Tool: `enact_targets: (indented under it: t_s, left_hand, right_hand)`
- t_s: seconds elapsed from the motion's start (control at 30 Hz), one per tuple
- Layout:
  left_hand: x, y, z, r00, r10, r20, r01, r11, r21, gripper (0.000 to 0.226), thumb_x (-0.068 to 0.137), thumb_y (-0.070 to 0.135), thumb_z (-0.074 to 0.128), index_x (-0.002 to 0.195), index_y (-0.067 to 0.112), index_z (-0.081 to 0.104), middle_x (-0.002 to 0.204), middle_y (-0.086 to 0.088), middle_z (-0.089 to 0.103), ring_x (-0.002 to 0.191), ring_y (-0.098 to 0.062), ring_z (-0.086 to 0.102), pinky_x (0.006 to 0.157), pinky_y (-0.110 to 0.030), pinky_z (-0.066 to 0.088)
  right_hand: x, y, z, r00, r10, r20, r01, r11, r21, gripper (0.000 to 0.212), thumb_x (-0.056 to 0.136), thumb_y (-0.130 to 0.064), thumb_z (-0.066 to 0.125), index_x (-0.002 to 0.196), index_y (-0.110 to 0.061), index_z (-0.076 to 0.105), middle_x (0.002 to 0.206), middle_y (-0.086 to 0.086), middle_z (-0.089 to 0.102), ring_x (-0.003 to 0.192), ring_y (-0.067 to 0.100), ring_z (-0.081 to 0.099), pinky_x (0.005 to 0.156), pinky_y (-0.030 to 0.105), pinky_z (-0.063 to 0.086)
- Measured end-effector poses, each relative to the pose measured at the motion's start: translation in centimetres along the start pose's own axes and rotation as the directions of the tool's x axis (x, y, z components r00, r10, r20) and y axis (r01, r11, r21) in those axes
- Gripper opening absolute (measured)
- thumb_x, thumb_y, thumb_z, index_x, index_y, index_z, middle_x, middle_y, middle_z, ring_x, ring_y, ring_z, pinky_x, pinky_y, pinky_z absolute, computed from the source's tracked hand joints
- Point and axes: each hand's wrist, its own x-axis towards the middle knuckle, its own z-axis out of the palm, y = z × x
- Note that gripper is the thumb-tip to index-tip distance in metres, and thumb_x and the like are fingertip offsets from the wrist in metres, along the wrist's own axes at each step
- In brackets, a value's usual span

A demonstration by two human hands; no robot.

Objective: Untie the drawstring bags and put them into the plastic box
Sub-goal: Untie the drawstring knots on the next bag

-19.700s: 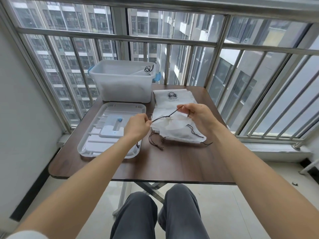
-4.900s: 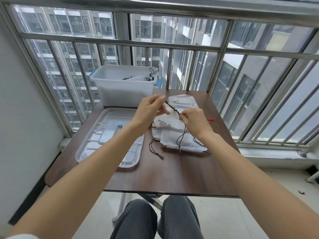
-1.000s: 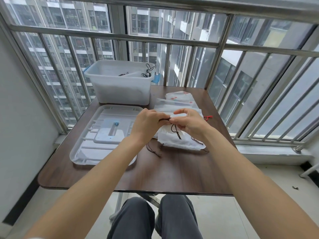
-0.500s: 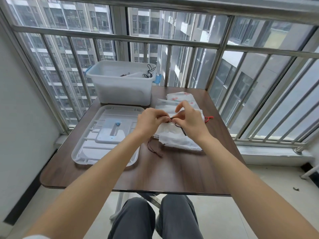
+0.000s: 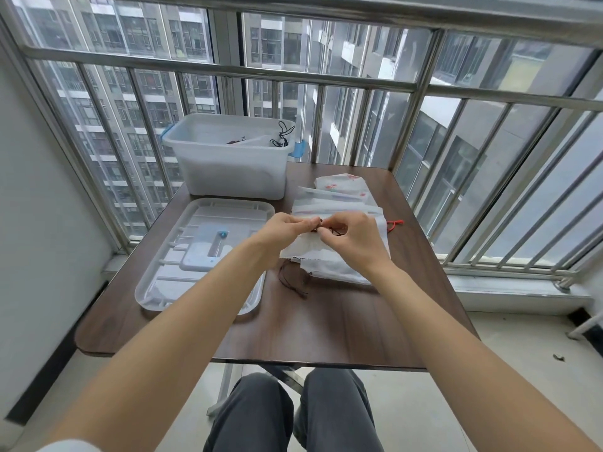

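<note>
A stack of white drawstring bags [image 5: 339, 203] lies on the right half of the brown table [image 5: 326, 321]. Over its near end, my left hand [image 5: 284, 233] and my right hand [image 5: 349, 239] meet and pinch the dark drawstring [image 5: 321, 227] of the top bag [image 5: 306, 249], which is lifted a little. A loose dark cord [image 5: 290, 278] trails onto the table below. The translucent plastic box [image 5: 228, 168] stands at the back left with bags and cords inside.
The box's lid [image 5: 202, 256] lies upside down on the table's left half. A red cord end [image 5: 394, 223] sticks out to the right of the stack. Metal railing bars [image 5: 408, 125] close off the far and right sides. My knees [image 5: 287, 412] are under the near edge.
Both hands have stayed together over the top bag, working its dark cord. My right hand's fingers have lowered and closed in on the knot.
</note>
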Motion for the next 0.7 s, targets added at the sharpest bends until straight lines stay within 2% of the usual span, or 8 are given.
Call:
enact_targets:
  t_s: [0.07, 0.17, 0.2, 0.27, 0.37, 0.47, 0.57, 0.7]
  left_hand:
    - [0.1, -0.2, 0.1, 1.000, -0.010, -0.016, 0.010, 1.000, -0.017, 0.035, 0.092, 0.033, 0.055, 0.110, 0.006, 0.068, 0.111, -0.001, 0.067, 0.097, 0.004, 0.050, 0.088, -0.024, 0.026]
    - [0.0, -0.2, 0.2, 0.998, 0.028, -0.059, -0.030, 0.999, -0.036, 0.029, 0.091, 0.031, 0.058, 0.103, 0.008, 0.070, 0.085, 0.008, 0.066, 0.064, 0.015, 0.054, 0.067, -0.011, 0.034]
    - [0.1, -0.3, 0.1, 0.995, 0.063, -0.072, -0.064, 0.998, -0.016, 0.024, 0.090, 0.029, 0.059, 0.100, 0.010, 0.070, 0.082, 0.011, 0.065, 0.061, 0.016, 0.054, 0.064, -0.009, 0.035]
    - [-0.1, -0.3, -0.3, 0.983, 0.158, -0.090, -0.152, 0.986, 0.067, 0.015, 0.087, 0.026, 0.064, 0.090, 0.013, 0.070, 0.081, 0.007, 0.068, 0.071, 0.013, 0.060, 0.072, -0.009, 0.039]
    - [-0.3, 0.1, -1.0, 0.961, 0.267, -0.078, -0.239, 0.937, 0.256, 0.011, 0.080, 0.022, 0.072, 0.087, 0.012, 0.072, 0.085, -0.007, 0.074, 0.084, -0.008, 0.068, 0.086, -0.024, 0.046]
    - [-0.6, 0.5, -1.3, 0.934, 0.354, -0.049, -0.311, 0.872, 0.377, 0.013, 0.077, 0.014, 0.075, 0.090, 0.011, 0.075, 0.080, -0.002, 0.073, 0.072, 0.006, 0.065, 0.077, -0.013, 0.048]
    - [-0.9, 1.0, -1.4, 0.892, 0.449, -0.056, -0.365, 0.787, 0.497, 0.016, 0.076, 0.012, 0.075, 0.092, 0.008, 0.076, 0.075, 0.002, 0.069, 0.061, 0.015, 0.057, 0.064, 0.001, 0.038]
    - [-1.2, 1.3, -1.9, 0.834, 0.545, -0.086, -0.355, 0.649, 0.673, 0.013, 0.079, 0.015, 0.072, 0.090, 0.009, 0.076, 0.082, -0.007, 0.072, 0.061, -0.001, 0.054, 0.064, -0.003, 0.035]
  right_hand:
    - [0.0, -0.1, 0.2, 1.000, -0.010, -0.012, 0.011, 1.000, 0.018, 0.019, 0.075, -0.022, 0.076, 0.083, -0.005, 0.073, 0.073, 0.001, 0.069, 0.065, 0.011, 0.058, 0.063, 0.016, 0.044]
    - [0.1, -0.3, 0.3, 0.999, -0.022, -0.031, 0.022, 1.000, 0.016, 0.020, 0.077, -0.022, 0.074, 0.082, -0.003, 0.074, 0.072, 0.006, 0.069, 0.064, 0.012, 0.054, 0.057, 0.010, 0.036]
    - [0.2, -0.2, 0.3, 0.999, -0.029, -0.029, 0.029, 1.000, 0.007, 0.020, 0.079, -0.021, 0.072, 0.082, -0.002, 0.074, 0.074, 0.009, 0.071, 0.065, 0.014, 0.055, 0.058, 0.012, 0.036]
    - [0.2, 0.0, 0.2, 0.998, -0.055, -0.004, 0.055, 0.998, -0.037, 0.021, 0.081, -0.022, 0.069, 0.082, -0.001, 0.074, 0.075, 0.011, 0.071, 0.067, 0.015, 0.056, 0.059, 0.018, 0.035]
    - [0.4, 0.2, 0.1, 0.998, -0.058, 0.015, 0.059, 0.996, -0.062, 0.020, 0.084, -0.021, 0.067, 0.083, -0.002, 0.074, 0.076, 0.011, 0.072, 0.068, 0.016, 0.056, 0.062, 0.020, 0.034]
    - [0.6, 0.1, -0.3, 0.999, -0.031, 0.012, 0.031, 0.999, -0.029, 0.016, 0.084, -0.017, 0.066, 0.084, -0.003, 0.074, 0.078, 0.012, 0.072, 0.072, 0.017, 0.058, 0.067, 0.021, 0.038]
    - [0.7, -0.2, -0.7, 0.999, -0.012, 0.034, 0.013, 1.000, -0.024, 0.015, 0.084, -0.017, 0.066, 0.082, -0.004, 0.073, 0.075, 0.007, 0.069, 0.070, 0.013, 0.055, 0.061, 0.011, 0.037]
    - [1.0, -0.2, -1.3, 0.996, 0.076, 0.040, -0.077, 0.997, 0.012, 0.013, 0.086, -0.017, 0.064, 0.080, -0.006, 0.070, 0.074, 0.002, 0.064, 0.073, 0.012, 0.056, 0.059, 0.005, 0.037]
